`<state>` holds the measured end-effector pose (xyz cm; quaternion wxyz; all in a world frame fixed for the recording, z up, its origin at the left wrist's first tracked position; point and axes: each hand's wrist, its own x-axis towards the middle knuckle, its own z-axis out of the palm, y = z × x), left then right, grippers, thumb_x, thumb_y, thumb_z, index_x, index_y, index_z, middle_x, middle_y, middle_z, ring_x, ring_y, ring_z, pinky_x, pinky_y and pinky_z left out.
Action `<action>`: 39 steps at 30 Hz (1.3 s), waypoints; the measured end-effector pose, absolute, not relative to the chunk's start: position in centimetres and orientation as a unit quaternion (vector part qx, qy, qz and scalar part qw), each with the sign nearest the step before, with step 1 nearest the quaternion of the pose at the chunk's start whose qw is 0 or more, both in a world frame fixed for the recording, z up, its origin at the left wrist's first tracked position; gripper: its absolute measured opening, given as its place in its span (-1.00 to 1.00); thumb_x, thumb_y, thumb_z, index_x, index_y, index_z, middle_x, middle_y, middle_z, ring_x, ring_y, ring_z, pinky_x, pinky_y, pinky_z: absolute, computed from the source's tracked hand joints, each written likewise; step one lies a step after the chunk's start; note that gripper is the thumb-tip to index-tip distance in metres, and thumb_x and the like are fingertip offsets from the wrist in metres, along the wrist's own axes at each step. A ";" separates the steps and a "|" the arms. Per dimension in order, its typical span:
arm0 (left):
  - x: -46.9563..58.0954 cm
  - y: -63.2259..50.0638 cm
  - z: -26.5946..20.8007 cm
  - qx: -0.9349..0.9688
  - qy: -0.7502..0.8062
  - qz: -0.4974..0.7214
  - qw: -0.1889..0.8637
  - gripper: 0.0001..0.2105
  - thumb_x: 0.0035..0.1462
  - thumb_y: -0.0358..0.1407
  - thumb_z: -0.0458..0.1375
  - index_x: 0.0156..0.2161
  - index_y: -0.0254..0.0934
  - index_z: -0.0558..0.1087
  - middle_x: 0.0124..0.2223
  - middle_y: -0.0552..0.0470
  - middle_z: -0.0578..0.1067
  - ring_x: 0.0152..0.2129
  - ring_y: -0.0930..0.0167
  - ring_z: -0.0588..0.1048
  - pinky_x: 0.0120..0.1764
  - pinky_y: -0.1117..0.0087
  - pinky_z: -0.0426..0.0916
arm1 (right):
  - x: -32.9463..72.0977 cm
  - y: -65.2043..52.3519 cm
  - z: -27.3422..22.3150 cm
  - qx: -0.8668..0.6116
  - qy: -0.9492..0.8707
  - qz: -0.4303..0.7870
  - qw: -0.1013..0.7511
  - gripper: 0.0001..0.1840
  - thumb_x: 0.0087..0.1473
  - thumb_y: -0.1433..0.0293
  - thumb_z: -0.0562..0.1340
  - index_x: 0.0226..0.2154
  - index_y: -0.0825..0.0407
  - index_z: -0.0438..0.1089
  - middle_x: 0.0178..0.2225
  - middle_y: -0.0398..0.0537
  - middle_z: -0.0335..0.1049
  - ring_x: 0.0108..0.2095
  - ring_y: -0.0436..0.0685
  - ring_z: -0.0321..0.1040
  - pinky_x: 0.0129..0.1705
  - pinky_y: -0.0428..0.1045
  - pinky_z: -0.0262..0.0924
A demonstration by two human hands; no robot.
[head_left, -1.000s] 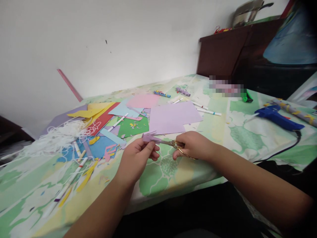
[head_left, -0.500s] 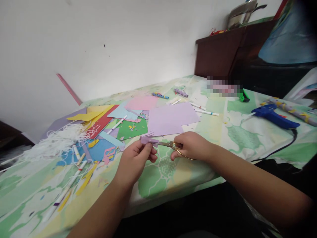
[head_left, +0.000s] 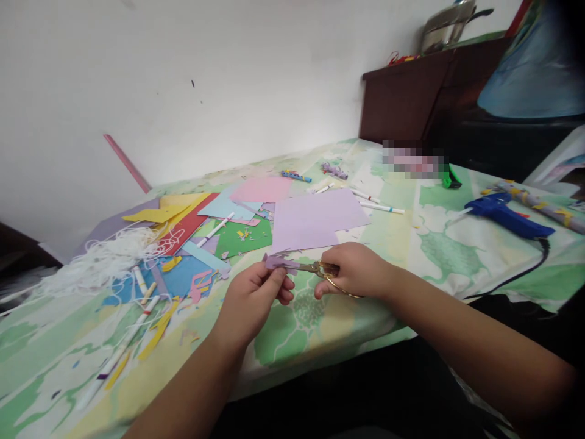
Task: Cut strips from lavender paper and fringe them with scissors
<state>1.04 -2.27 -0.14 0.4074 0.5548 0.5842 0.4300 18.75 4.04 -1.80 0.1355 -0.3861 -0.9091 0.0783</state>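
Between thumb and fingers, my left hand (head_left: 258, 292) pinches a small purple paper piece (head_left: 276, 262) with slits cut along its edge. My right hand (head_left: 354, 268) is closed around the gold handles of a pair of scissors (head_left: 315, 267). The scissors point left, and their blades lie against the paper piece; how far they are parted is hard to make out. Just beyond both hands lies a larger purple sheet (head_left: 311, 216) with a notch out of its near right corner.
Coloured paper sheets, markers and a heap of white string (head_left: 105, 262) cover the left side. A green sheet (head_left: 244, 238) bears small scraps. To the right rest a blue glue gun (head_left: 509, 216) with its cord and a decorated paper roll (head_left: 543, 207). Smaller rolls (head_left: 296, 176) lie at the back.
My left hand has shifted slightly to the right with the paper piece, which now sits further along the scissor blades. My right hand has barely moved.
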 end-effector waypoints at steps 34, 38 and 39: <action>0.7 -1.7 -0.9 0.553 0.532 0.407 0.495 -0.89 -0.05 -0.33 0.02 -0.52 -0.32 0.29 -0.59 0.15 0.37 -0.65 0.55 0.36 -0.52 0.49 0.25 | 18.9 4.2 -2.0 -0.372 -0.916 0.082 0.127 -0.46 -0.32 -0.11 0.04 -0.65 0.06 0.20 -0.67 -0.17 0.18 -0.61 -0.05 0.01 -0.60 -0.14 -0.22; 0.5 -1.6 -0.7 0.561 0.542 0.410 0.473 -0.88 -0.05 -0.31 0.01 -0.52 -0.30 0.31 -0.59 0.14 0.36 -0.65 0.53 0.34 -0.51 0.48 0.24 | 19.7 4.6 -1.8 -0.372 -0.912 0.128 0.113 -0.44 -0.34 -0.13 0.04 -0.66 0.07 0.20 -0.69 -0.20 0.11 -0.64 -0.08 -0.05 -0.61 -0.14 -0.22; 0.5 -1.6 -0.6 0.569 0.547 0.416 0.451 -0.87 -0.06 -0.31 0.00 -0.53 -0.30 0.32 -0.58 0.13 0.36 -0.63 0.52 0.34 -0.49 0.47 0.24 | 19.9 4.8 -1.7 -0.373 -0.910 0.150 0.101 -0.44 -0.35 -0.12 0.04 -0.67 0.07 0.19 -0.70 -0.21 0.09 -0.65 -0.08 -0.06 -0.61 -0.14 -0.23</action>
